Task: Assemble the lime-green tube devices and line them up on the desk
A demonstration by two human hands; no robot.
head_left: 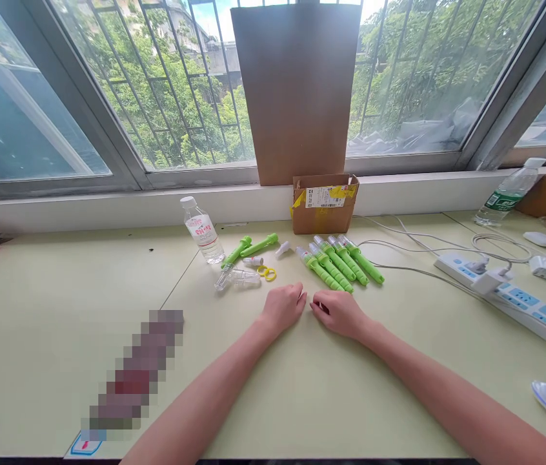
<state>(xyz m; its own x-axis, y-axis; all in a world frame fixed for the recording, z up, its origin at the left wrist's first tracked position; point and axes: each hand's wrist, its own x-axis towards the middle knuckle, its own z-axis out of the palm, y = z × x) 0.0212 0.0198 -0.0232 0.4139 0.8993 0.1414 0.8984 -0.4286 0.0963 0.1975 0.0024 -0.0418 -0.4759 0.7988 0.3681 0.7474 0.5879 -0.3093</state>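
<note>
Left hand [285, 302] and right hand [338, 310], each with fingers curled in, resting knuckle to knuckle but apart on the table [263, 400]; neither visibly holds anything, though the palms are hidden. Just beyond the right hand lies a row of green tubes [335, 259] with clear ends; beyond and left of the left hand lie loose green sticks [259, 245], clear caps [244, 278] and yellow rings [266, 272]. The tubes are probably light, stiff plastic, the ridges on their near portions offering purchase; a pinch around the green body, clear of the transparent end, should serve best. The caps look smooth, likely slippery and the more easily cracked, so light pressure around their sides seems advisable; the thin rings, perhaps flexible, suit a fingertip pinch at the rim
</note>
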